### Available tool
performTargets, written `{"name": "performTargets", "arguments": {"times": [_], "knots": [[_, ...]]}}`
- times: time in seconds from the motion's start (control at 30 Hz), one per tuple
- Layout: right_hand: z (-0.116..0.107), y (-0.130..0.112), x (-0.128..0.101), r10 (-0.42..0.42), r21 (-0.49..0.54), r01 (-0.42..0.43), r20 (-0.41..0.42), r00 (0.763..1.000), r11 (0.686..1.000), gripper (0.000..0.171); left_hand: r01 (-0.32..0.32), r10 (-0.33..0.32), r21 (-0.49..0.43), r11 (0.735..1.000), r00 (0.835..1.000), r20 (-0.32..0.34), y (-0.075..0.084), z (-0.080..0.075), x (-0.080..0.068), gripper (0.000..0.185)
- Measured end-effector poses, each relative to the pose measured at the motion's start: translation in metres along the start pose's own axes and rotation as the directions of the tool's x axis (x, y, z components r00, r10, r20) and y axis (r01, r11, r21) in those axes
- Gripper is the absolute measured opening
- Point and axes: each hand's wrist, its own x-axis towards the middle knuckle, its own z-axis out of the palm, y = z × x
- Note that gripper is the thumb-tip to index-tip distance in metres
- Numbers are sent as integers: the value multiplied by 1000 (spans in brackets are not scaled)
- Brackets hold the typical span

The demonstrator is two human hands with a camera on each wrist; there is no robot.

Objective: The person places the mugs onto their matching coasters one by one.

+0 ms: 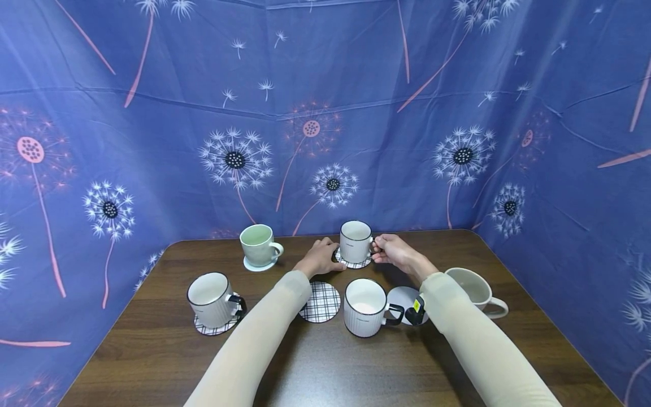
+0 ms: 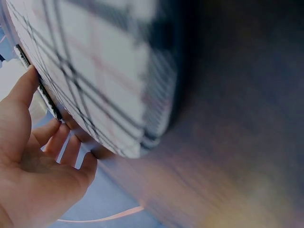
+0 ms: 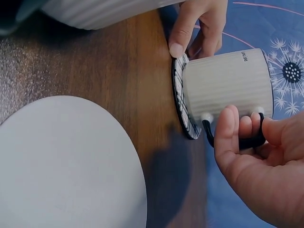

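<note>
The ribbed white mug [image 1: 355, 239] stands upright on a checked coaster [image 1: 353, 263] at the far middle of the desk [image 1: 325, 367]; the right hand [image 1: 398, 252] has its grip grasping the mug's black handle [image 3: 237, 140], with the fingers curled round it as the right wrist view shows; the left hand [image 1: 321, 258] has its grip mostly released, the thumb [image 3: 183, 31] pressing the coaster's rim on the side away from the handle, while the other fingers hang loose.

The risks, as I judge them: the coaster is thin and lies on smooth wood, so a push from the thumb alone could slide it out from under the mug, leaving the mug half on the edge and tilted; a pull at the handle acts on one side only, so the mug may turn or tip toward the right hand if the lift is not straight; the right forearm passes close above the nearer mug [image 1: 365, 307] and the plain grey coaster [image 1: 404, 297], and the left forearm above the free checked coaster [image 1: 320, 302]; a careless withdrawal could knock these; I cannot tell whether any mug holds liquid.
</note>
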Motion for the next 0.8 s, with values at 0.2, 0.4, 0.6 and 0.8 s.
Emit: {"name": "performTargets", "arguments": {"times": [0.2,0.4,0.6,0.8], "knots": [[1,1,0,-16,-26,15,-23,1000,1000,27,2,-2,14,1000,1000,-3,0,1,3,81],[0,-2,-5,6,-99,-11,-54,999,995,34,-15,15,22,1000,1000,-9,1,1,2,80],[0,-11,-17,1,-153,-10,-58,998,988,54,-1,1,52,999,1000,0,-1,4,6,79],[-6,-18,-30,-30,-147,19,-75,997,989,62,-45,47,87,995,999,-14,-2,4,3,81]]}}
